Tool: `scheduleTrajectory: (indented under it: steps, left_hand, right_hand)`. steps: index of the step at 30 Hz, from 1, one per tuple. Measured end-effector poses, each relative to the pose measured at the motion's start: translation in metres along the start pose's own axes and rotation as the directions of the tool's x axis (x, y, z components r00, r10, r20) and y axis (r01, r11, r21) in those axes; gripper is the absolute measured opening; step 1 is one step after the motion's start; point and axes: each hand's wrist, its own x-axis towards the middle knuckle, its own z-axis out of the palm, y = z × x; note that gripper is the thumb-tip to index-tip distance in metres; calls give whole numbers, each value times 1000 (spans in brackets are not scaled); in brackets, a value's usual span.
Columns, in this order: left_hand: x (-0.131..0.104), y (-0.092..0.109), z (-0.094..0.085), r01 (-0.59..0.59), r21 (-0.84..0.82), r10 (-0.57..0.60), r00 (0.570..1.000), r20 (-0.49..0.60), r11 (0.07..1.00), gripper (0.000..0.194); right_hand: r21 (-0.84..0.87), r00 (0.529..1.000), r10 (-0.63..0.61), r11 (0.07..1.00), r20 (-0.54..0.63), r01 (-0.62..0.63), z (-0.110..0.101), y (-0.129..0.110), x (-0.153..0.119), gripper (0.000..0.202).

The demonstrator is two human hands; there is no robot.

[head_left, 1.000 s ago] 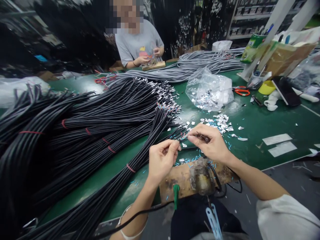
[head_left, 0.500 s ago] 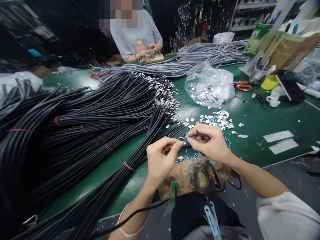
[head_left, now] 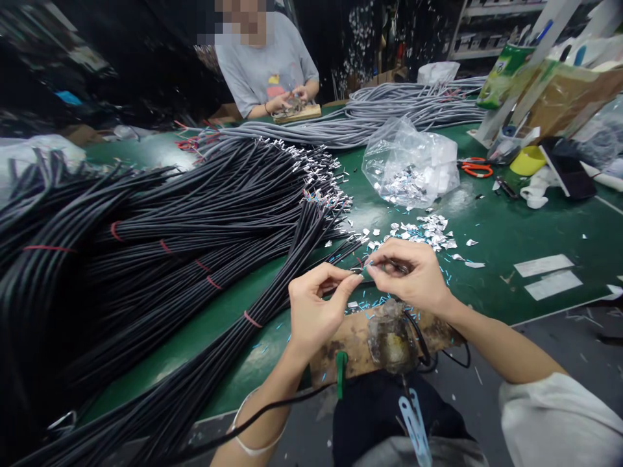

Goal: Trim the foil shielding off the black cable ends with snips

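Stripped coloured wires [head_left: 363, 264] stick out of a cable end between my two hands, over the bench. Thumb and forefinger of my left hand [head_left: 316, 308] pinch the cable end, whose black jacket is mostly hidden. My right hand [head_left: 416, 275] has its fingertips closed on one of the thin wires. A dark slim tool [head_left: 398, 264] lies across that hand's fingers; its kind is unclear. Under the hands is a stained wooden board [head_left: 335, 344] carrying a crusted metal block [head_left: 394, 337]. Blue wire scraps [head_left: 374, 303] are scattered around them.
Bundled black cables [head_left: 219, 227] fill the left side. A plastic bag [head_left: 409, 162] of scraps, foil pieces [head_left: 431, 230], orange-handled scissors [head_left: 476, 167] and a phone [head_left: 567, 167] lie to the right. Across the bench, a co-worker [head_left: 270, 71] handles something beside grey cables [head_left: 389, 107].
My right fingers have shifted slightly and the dark tool lies flatter in that hand. Both hands stay close together at the cable end. The view has moved a little.
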Motion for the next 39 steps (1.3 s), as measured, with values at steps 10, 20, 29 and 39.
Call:
scheduleTrajectory:
  steps: [10,20,29,39]
  left_hand:
    - [1,-1,-2,28,-53,-26,999,27,998,18]
    - [1,2,-3,-81,68,79,996,28,994,16]
    - [0,-1,-3,-115,98,112,993,36,989,18]
    - [4,-2,-3,18,-125,-10,998,66,992,22]
  right_hand:
    - [-56,986,-162,985,29,163,-3,6,0,10]
    - [22,999,-14,1000,34,13,-2,2,2,5]
    - [162,982,161,971,98,-175,-2,4,3,3]
    - [368,807,470,723,357,-584,8,8,7,9]
